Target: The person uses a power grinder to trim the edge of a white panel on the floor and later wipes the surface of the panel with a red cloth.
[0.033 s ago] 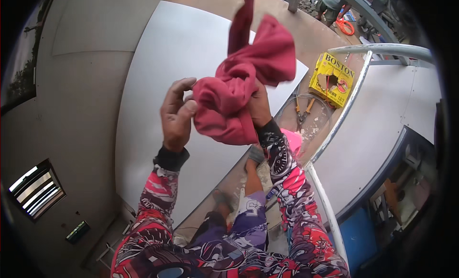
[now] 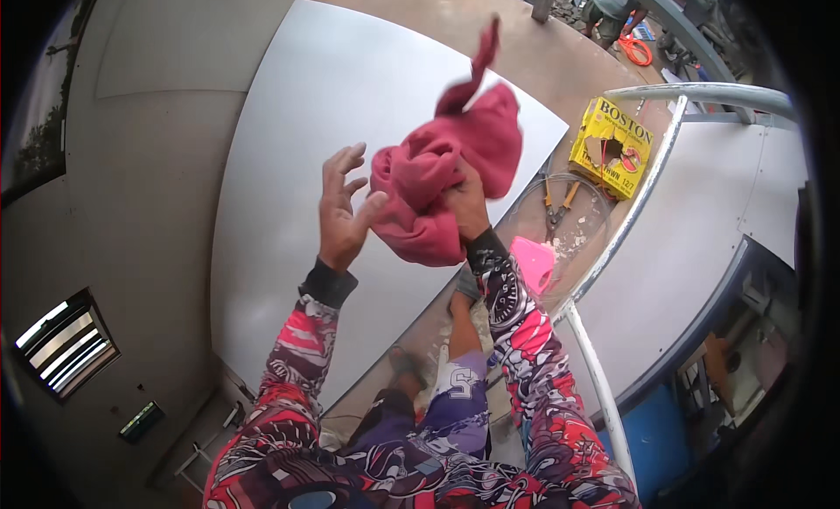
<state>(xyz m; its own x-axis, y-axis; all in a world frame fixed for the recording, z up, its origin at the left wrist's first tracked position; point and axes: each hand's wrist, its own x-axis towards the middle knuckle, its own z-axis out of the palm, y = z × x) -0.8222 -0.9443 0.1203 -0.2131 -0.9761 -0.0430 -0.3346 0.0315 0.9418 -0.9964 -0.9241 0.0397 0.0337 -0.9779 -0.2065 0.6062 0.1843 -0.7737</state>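
A bunched red cloth (image 2: 420, 207) hangs in the air over the white sheet, with a loose twisted end sticking up at its far side. My right hand (image 2: 468, 203) is closed around the right side of the bundle. Some of its fingers are hidden in the folds. Just left of the cloth is my left hand (image 2: 344, 207), its fingers spread and curved, holding nothing; the thumb tip comes close to the fabric, and I cannot tell whether it touches.
A large white sheet (image 2: 289, 211) lies below. To the right are a torn yellow box (image 2: 626, 124), orange-handled cutters (image 2: 557, 207), coiled grey wire and a pink plastic piece (image 2: 534, 262). A white metal rail (image 2: 604, 369) runs along the right. Another person (image 2: 604, 10) stands at the top.
The loose end and right-hand flap of the cloth have swung down. My left hand has moved slightly right and its fingers have opened away from the cloth. My right hand keeps its grip.
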